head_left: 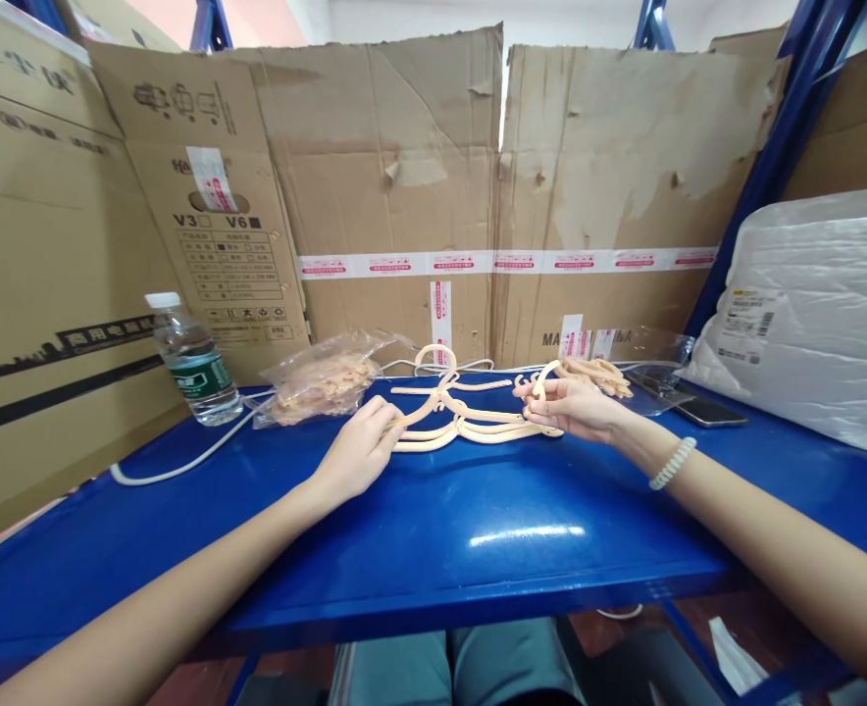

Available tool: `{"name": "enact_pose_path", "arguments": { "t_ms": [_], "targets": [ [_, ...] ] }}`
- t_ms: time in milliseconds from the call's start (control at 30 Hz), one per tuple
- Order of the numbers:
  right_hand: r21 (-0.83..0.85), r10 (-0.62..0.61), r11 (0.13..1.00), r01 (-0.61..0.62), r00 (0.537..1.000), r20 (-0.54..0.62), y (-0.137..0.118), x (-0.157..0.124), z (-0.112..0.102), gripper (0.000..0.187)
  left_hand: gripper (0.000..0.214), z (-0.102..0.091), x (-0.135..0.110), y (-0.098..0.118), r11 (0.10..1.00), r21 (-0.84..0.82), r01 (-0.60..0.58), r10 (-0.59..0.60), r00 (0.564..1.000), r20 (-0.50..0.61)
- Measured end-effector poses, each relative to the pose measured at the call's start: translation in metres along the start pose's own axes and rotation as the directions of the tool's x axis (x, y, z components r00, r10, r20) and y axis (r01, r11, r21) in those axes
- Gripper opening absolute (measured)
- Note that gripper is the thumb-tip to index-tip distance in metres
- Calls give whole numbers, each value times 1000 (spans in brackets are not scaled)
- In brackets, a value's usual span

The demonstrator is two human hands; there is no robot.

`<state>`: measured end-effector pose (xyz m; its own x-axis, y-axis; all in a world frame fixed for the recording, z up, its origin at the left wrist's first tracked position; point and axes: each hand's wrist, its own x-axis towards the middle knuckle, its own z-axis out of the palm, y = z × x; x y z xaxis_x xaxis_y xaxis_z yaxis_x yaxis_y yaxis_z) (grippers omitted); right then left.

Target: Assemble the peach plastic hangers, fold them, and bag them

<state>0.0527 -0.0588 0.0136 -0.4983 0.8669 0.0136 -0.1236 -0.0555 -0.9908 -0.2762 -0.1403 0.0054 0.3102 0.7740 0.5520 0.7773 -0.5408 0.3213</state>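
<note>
In the head view, a peach-coloured plastic clothes hanger lies at the middle of the blue table, its hook toward the back. My left hand is closed around the hanger's left arm. Between the fingertips of my right hand is a small curved hook piece of the same colour, held at the hanger's right end. More hanger parts lie stacked just in front. Behind my right hand, several loose peach pieces rest on a clear bag. The right fingers partly hide the hanger's end.
A clear bag of peach parts lies left of the hanger, near a water bottle and a white cable. At right are a dark phone and a large white wrapped package. Cardboard sheets stand along the back.
</note>
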Motion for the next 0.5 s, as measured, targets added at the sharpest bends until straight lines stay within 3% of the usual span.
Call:
{"name": "enact_pose_path", "arguments": {
  "t_ms": [267, 500],
  "targets": [
    [-35, 54, 998, -51, 995, 88, -3, -5, 5, 26, 20, -3, 0, 3, 1000, 0, -17, 17, 1000, -21],
    [22, 203, 979, -205, 977, 68, -10, -7, 6, 15, 18, -3, 0, 4, 1000, 5, -27, 27, 999, -44]
  ]
}}
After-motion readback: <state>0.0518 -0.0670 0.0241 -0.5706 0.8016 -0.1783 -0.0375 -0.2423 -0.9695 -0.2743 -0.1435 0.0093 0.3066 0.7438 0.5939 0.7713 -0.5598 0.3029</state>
